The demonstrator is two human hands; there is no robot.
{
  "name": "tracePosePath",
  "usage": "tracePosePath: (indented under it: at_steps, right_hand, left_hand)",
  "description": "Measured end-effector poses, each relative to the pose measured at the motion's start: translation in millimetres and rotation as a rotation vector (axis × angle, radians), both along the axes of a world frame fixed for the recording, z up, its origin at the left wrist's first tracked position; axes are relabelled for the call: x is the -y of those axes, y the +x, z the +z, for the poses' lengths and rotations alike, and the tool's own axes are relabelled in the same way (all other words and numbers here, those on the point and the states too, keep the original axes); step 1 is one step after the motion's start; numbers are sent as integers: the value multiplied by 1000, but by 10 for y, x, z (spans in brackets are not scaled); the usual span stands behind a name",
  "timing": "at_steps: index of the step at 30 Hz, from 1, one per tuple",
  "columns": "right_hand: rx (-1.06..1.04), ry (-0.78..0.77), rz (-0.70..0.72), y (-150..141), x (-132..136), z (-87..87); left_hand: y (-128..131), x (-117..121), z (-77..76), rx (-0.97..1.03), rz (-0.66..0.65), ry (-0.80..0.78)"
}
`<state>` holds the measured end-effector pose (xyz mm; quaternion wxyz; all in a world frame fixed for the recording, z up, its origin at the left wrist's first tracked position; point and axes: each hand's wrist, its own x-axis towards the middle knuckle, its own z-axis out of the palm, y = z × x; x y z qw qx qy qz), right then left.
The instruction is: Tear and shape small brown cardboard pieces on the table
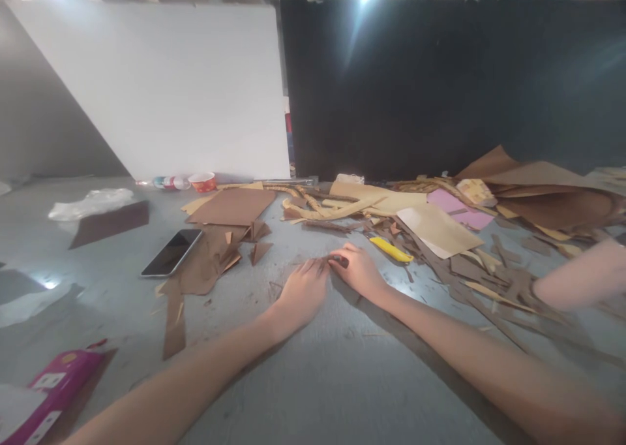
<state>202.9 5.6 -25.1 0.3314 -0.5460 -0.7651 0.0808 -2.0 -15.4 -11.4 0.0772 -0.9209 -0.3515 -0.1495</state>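
Note:
Both my hands rest on a grey floor, close together. My left hand [304,288] has its fingers curled down and pinched on a thin brown strip [328,260]. My right hand [355,268] meets it from the right, fingers closed on the same strip's dark end. A yellow utility knife [391,250] lies just right of my right hand. A black phone [172,252] lies to the left, beside brown card scraps [208,262].
Heaps of brown, tan and pink paper offcuts [440,226] spread across the right. A white board [171,86] and a black board [440,86] stand behind. A pink box [53,383] sits lower left. Small cups [203,182] stand by the boards. Part of a limb [581,282] shows at right.

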Motion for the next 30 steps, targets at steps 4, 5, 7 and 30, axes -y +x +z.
tracePosePath:
  at_steps: [4,5,7,30]
  right_hand:
    - [31,17,-5,1,-8,-30]
    - [39,24,-4,1,-8,-36]
    - [46,32,0,1,-4,-41]
    - [287,204,98,-12,189,106]
  left_hand:
    - [-5,-4,5,-16,-2,0]
    - [-5,-3,9,-27,-4,-1]
    - [-5,1,18,-35,-7,-8]
    - [2,35,108,-87,-7,-47]
